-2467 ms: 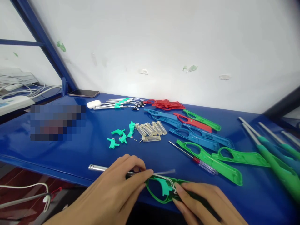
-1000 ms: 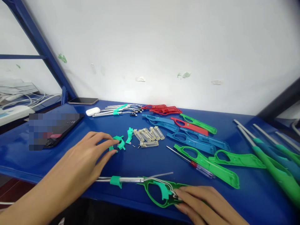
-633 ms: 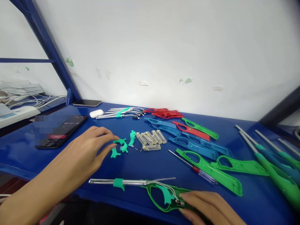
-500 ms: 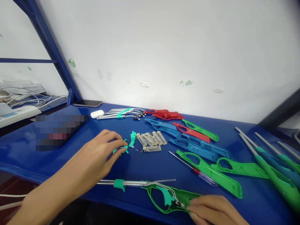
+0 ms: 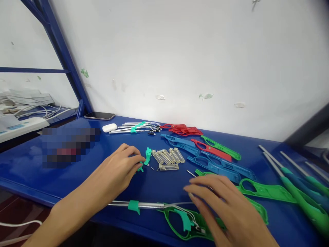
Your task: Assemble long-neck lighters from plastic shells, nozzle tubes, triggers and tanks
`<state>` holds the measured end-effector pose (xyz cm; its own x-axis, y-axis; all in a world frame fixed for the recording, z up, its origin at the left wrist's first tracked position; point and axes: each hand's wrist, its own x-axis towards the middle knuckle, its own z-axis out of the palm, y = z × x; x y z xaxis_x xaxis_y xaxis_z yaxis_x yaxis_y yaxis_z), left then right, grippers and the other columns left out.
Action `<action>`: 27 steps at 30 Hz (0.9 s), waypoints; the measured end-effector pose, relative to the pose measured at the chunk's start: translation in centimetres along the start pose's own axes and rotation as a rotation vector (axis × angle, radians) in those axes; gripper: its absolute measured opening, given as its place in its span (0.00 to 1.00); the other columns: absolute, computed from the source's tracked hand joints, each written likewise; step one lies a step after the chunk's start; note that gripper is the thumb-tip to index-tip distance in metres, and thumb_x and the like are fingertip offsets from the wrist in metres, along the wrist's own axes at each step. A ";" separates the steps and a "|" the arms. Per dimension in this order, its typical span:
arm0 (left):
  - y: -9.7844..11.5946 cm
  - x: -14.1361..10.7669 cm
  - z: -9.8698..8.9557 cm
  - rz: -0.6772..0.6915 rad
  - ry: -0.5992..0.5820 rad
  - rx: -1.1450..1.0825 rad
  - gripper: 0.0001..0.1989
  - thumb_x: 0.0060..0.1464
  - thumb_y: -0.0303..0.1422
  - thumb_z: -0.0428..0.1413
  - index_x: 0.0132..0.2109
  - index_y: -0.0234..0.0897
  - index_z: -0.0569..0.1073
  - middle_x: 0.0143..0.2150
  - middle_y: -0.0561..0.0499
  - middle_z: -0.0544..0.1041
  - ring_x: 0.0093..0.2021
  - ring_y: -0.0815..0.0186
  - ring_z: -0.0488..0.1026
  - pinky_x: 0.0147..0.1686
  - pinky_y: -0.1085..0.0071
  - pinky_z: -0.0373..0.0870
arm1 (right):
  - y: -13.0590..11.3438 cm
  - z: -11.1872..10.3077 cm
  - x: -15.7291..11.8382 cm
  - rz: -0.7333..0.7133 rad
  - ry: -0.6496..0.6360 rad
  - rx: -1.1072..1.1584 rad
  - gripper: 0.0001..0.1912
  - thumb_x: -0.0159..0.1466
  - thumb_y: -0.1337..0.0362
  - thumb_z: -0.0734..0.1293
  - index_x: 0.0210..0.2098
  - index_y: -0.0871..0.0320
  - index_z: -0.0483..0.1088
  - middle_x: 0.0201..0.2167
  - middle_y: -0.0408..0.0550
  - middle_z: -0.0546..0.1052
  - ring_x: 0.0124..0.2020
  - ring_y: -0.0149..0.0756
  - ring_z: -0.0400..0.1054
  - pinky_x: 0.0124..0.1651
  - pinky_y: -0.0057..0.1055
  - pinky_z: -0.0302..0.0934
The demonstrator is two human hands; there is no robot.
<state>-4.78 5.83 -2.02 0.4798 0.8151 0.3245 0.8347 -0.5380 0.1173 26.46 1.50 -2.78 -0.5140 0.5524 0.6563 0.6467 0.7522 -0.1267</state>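
Note:
My left hand is bent into a pinch at a small teal plastic piece, which its fingertips partly cover. Just beyond stands another teal piece. My right hand hovers with spread fingers, holding nothing, over the front right of the table. Partly beneath it lies a green lighter shell half, holding a teal trigger and white wires. A metal tube with a teal clip extends left from that shell. The right hand also hides most of a screwdriver.
Clear fuel cartridges lie mid-table. Blue shell halves, red ones and green ones spread rightward. Long-necked lighters are at right. At the back are tube assemblies, a white case and a phone.
My right hand has let go of the green shell half and risen up and inward, fingers spreading. My left hand stays at the teal pieces, fingers a little closer together. The view has shifted slightly.

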 end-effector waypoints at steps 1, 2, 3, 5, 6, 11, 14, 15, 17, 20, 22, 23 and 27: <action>-0.3 0.0 0.0 -0.002 -0.005 -0.002 0.17 0.73 0.30 0.48 0.49 0.37 0.83 0.49 0.42 0.79 0.48 0.52 0.71 0.46 0.55 0.74 | 0.4 0.2 1.1 -0.033 -0.069 -0.040 0.15 0.71 0.74 0.63 0.51 0.55 0.77 0.45 0.51 0.82 0.47 0.45 0.78 0.49 0.42 0.76; -0.6 0.1 0.0 -0.005 -0.010 -0.004 0.17 0.72 0.29 0.48 0.50 0.37 0.83 0.48 0.42 0.79 0.48 0.52 0.71 0.46 0.55 0.74 | 0.7 0.5 2.1 -0.073 -0.127 -0.089 0.17 0.68 0.76 0.64 0.51 0.56 0.77 0.45 0.52 0.82 0.47 0.47 0.77 0.48 0.45 0.76; -0.8 0.1 0.0 -0.008 -0.015 -0.009 0.17 0.72 0.29 0.48 0.50 0.37 0.82 0.48 0.43 0.78 0.48 0.52 0.71 0.46 0.56 0.74 | 1.0 0.8 3.1 -0.094 -0.187 -0.139 0.19 0.66 0.77 0.65 0.52 0.56 0.77 0.46 0.52 0.82 0.47 0.50 0.76 0.47 0.48 0.76; -1.0 0.1 0.0 -0.008 -0.024 -0.020 0.17 0.73 0.28 0.47 0.51 0.38 0.82 0.49 0.43 0.78 0.49 0.53 0.71 0.47 0.57 0.74 | 1.3 1.7 4.6 -0.155 -0.304 -0.231 0.22 0.62 0.79 0.69 0.53 0.56 0.76 0.47 0.52 0.81 0.47 0.51 0.75 0.48 0.51 0.75; -0.9 0.1 0.0 -0.005 -0.029 -0.026 0.16 0.73 0.28 0.48 0.52 0.39 0.81 0.50 0.44 0.77 0.50 0.53 0.71 0.47 0.58 0.74 | 1.4 2.2 5.2 -0.190 -0.351 -0.274 0.22 0.62 0.78 0.71 0.53 0.55 0.76 0.47 0.52 0.81 0.47 0.51 0.75 0.49 0.51 0.74; 0.3 0.3 0.1 0.018 -0.058 -0.046 0.15 0.74 0.28 0.49 0.52 0.44 0.80 0.51 0.47 0.75 0.51 0.55 0.70 0.48 0.59 0.72 | 1.9 4.4 6.5 -0.251 -0.352 -0.395 0.12 0.64 0.69 0.77 0.47 0.55 0.77 0.42 0.50 0.82 0.41 0.46 0.74 0.44 0.43 0.71; 0.8 0.5 0.4 0.022 -0.067 -0.043 0.15 0.75 0.29 0.48 0.51 0.43 0.81 0.51 0.46 0.74 0.49 0.55 0.70 0.47 0.59 0.72 | 2.2 5.0 6.3 -0.264 -0.325 -0.412 0.10 0.65 0.68 0.77 0.45 0.56 0.76 0.41 0.49 0.81 0.41 0.45 0.74 0.43 0.40 0.68; 0.8 0.5 0.6 0.018 -0.064 -0.038 0.15 0.75 0.29 0.48 0.51 0.43 0.81 0.51 0.45 0.74 0.49 0.55 0.69 0.47 0.58 0.72 | 2.3 5.1 6.2 -0.267 -0.314 -0.419 0.09 0.66 0.68 0.76 0.45 0.56 0.76 0.41 0.50 0.81 0.41 0.45 0.74 0.43 0.39 0.67; 0.7 0.6 1.0 0.006 -0.053 -0.024 0.15 0.74 0.28 0.49 0.51 0.40 0.81 0.51 0.44 0.74 0.49 0.54 0.69 0.47 0.57 0.72 | 2.5 5.3 6.1 -0.274 -0.293 -0.431 0.06 0.67 0.69 0.75 0.42 0.57 0.76 0.39 0.50 0.81 0.42 0.44 0.73 0.42 0.39 0.65; 0.4 0.7 1.4 -0.002 -0.046 -0.008 0.14 0.73 0.27 0.50 0.50 0.38 0.81 0.51 0.43 0.74 0.49 0.54 0.68 0.47 0.58 0.72 | 2.8 5.4 5.9 -0.285 -0.262 -0.444 0.03 0.68 0.70 0.73 0.38 0.58 0.75 0.36 0.49 0.79 0.40 0.44 0.72 0.39 0.39 0.62; 0.4 0.7 1.4 -0.004 -0.044 0.003 0.13 0.72 0.26 0.51 0.49 0.37 0.81 0.50 0.43 0.74 0.48 0.54 0.69 0.47 0.58 0.73 | 2.9 5.4 5.9 -0.291 -0.238 -0.448 0.04 0.68 0.71 0.73 0.37 0.58 0.74 0.34 0.48 0.79 0.38 0.44 0.72 0.38 0.39 0.60; 0.4 0.7 1.4 -0.007 -0.042 0.010 0.13 0.71 0.25 0.52 0.49 0.37 0.81 0.50 0.43 0.75 0.48 0.54 0.69 0.46 0.58 0.73 | 2.9 5.4 5.9 -0.294 -0.226 -0.448 0.05 0.68 0.72 0.73 0.37 0.58 0.74 0.34 0.47 0.79 0.37 0.44 0.71 0.37 0.39 0.59; 0.5 0.7 1.2 -0.020 -0.031 0.029 0.12 0.70 0.24 0.53 0.49 0.35 0.82 0.49 0.42 0.76 0.48 0.53 0.69 0.47 0.56 0.73 | 2.9 5.1 6.0 -0.288 -0.181 -0.431 0.05 0.69 0.72 0.72 0.38 0.57 0.73 0.32 0.45 0.79 0.35 0.43 0.70 0.37 0.39 0.57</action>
<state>-3.67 6.37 -2.90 0.4708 0.8321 0.2931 0.8514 -0.5156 0.0963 22.37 8.80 -3.00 -0.7684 0.4272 0.4765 0.6183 0.6878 0.3803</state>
